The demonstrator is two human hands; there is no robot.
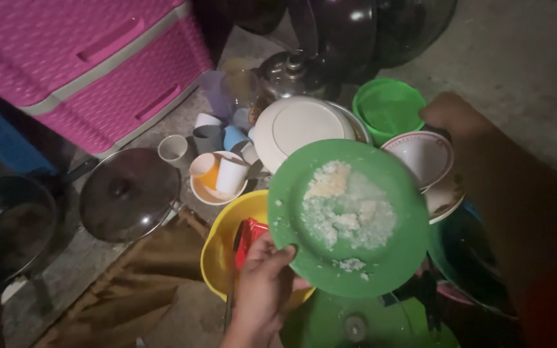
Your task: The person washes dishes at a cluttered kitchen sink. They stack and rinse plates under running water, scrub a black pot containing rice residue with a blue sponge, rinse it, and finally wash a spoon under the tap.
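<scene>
the left hand (262,290) is gripping a green plate (349,216) by its lower left rim, thumb curled over the edge, and is holding it tilted above the pile of dishes on the concrete floor (530,58). the plate is carrying a smear of white food scraps or suds across its middle, so it is looking not yet clean. the right hand (452,113) is reaching out to the far side, its fingers closing narrowly on the edge of a white bowl (420,154) that is sitting on a small stack just beside a green tub (388,106).

judging from how things are lying, the work is looking early: most of the crockery is sitting jumbled and unsorted, and only this one plate is in hand.

counting what is showing: one green plate in hand, one large white plate (301,125) leaning behind it, one yellow basin (227,248) under the left hand with something red inside, one white dish holding two cups (224,174), about four more small cups (207,132) standing near the pink plastic drawers (98,64), one glass pot lid (127,193), one dark pan (8,225) at the left, one metal kettle (291,71) at the back, and a second green lid at the bottom edge. darker pots behind are too dim to be counting.
</scene>
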